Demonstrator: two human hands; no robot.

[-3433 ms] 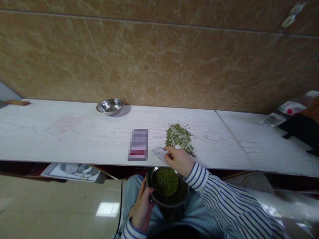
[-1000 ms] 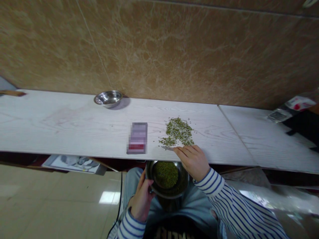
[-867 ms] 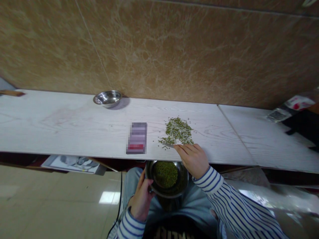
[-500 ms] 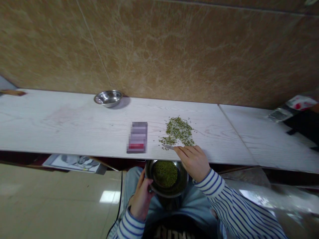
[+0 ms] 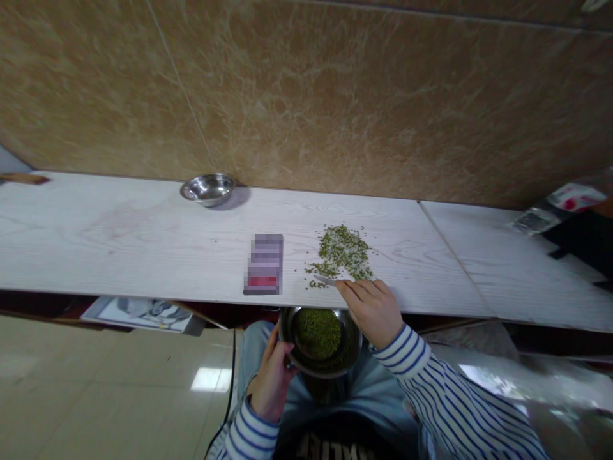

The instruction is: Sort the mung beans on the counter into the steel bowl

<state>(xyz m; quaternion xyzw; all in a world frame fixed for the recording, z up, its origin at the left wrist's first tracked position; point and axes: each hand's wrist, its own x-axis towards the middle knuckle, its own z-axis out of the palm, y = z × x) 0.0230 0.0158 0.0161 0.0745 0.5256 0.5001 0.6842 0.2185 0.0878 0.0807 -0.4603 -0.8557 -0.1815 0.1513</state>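
Note:
A steel bowl [image 5: 352,348] holding green beans sits in my lap just below the white tabletop's [image 5: 119,249] front edge. My left hand [image 5: 271,378] is wrapped round the bowl's left rim. My right hand [image 5: 372,310] rests on the table edge, fingers pressed together on a thin clear plastic scraper [image 5: 324,279] whose tip touches the near side of a loose pile of green beans [image 5: 342,250] on the table.
A blurred rectangular card or phone [image 5: 264,272] lies left of the pile. An empty steel bowl [image 5: 207,189] stands at the back by the brown tiled wall. Bags and dark items [image 5: 565,211] sit at the far right. Papers [image 5: 143,314] lie under the table.
Earlier my right hand held the scraper over the bowl's edge; it has since moved back up to the pile's near side. In the last second it has barely shifted.

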